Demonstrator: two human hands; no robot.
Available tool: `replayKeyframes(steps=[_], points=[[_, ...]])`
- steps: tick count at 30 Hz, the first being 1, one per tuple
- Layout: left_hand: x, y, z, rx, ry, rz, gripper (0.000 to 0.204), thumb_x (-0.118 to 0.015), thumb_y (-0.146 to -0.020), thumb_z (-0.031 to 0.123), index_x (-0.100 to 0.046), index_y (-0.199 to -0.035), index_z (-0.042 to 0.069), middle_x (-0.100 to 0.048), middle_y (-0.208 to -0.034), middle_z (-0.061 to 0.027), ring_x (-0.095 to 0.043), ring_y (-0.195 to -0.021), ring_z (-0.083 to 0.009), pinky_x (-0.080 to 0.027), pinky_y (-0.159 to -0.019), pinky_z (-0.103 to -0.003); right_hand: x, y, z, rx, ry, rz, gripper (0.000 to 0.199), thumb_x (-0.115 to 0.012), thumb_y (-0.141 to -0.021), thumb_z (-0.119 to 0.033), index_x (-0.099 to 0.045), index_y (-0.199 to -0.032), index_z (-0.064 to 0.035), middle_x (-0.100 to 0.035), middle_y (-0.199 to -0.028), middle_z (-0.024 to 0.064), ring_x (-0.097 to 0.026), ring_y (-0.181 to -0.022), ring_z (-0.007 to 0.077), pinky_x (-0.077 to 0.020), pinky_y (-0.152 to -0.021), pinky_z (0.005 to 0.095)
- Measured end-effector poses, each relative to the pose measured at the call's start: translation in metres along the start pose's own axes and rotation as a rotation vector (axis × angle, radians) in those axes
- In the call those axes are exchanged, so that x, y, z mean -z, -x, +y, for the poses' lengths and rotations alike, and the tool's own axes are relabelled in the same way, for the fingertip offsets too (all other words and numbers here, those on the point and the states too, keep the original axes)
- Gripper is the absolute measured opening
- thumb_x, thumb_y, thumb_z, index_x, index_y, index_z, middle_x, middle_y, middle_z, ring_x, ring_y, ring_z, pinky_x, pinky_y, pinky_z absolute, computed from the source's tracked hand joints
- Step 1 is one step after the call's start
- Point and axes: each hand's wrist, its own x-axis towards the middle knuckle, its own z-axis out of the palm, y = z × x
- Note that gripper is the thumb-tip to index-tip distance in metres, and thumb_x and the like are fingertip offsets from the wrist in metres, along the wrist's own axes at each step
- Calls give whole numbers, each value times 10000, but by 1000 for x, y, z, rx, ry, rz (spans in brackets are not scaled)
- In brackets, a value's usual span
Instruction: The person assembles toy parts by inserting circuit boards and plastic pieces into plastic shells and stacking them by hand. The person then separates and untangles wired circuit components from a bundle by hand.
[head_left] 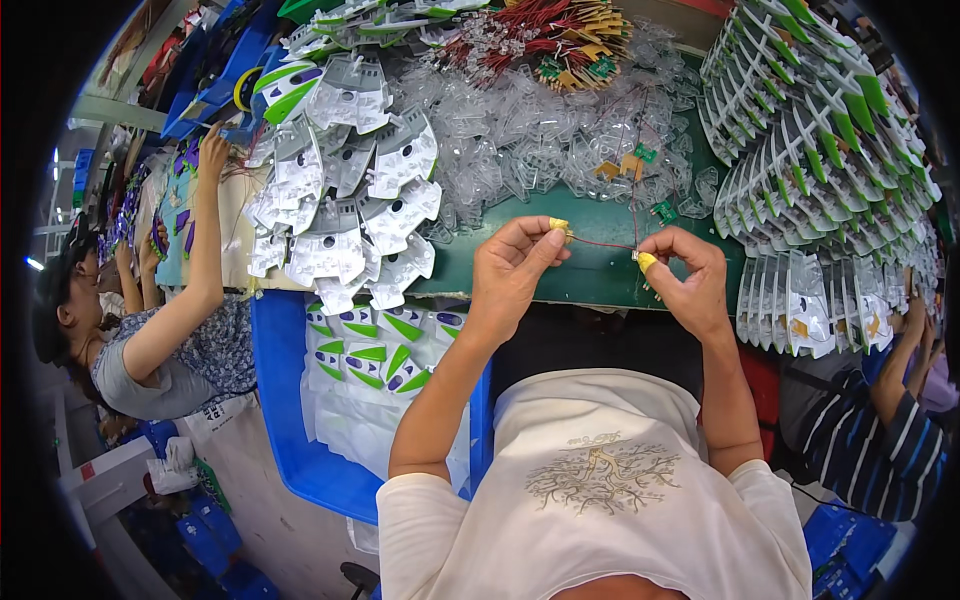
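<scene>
My left hand (512,268) and my right hand (688,275) are raised over the near edge of a green table (590,270). Between them runs a thin red wire (603,243). My left fingers, one wearing a yellow fingertip cover, pinch its left end. The right fingers, also with a yellow cover, pinch the other end, where a small part sits. Just beyond my hands lies a heap of clear plastic shells (540,140) with small green circuit boards (664,211) and wires among them.
White and green toy wing parts are piled at left (350,190) and stacked at right (810,130). A blue bin (285,400) by my left holds more. One person works at far left (170,340), another in a striped sleeve at right (890,430). Red wire bundles (540,40) lie far back.
</scene>
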Motion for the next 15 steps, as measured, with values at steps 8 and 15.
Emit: replayKeyframes(steps=[8, 15], points=[[-2, 4, -7, -209, -187, 45, 168, -693, -918, 2, -670, -1081, -33, -696, -987, -50, -635, -866, -82, -518, -798, -224, -14, -17, 7, -276, -240, -69, 142, -622, -950, -71, -707, -1014, 22, -712, -950, 53, -645, -892, 107, -504, -827, 270], [2, 7, -9, -296, -272, 92, 175, -694, -896, -54, -670, -1069, -38, -708, -1006, -72, -652, -877, -89, -528, -812, -219, -23, -41, -16, 120, -94, 78, 150, -675, -912, -78, -711, -1021, 18, -715, -893, 31, -621, -785, 68, -496, -691, 236]])
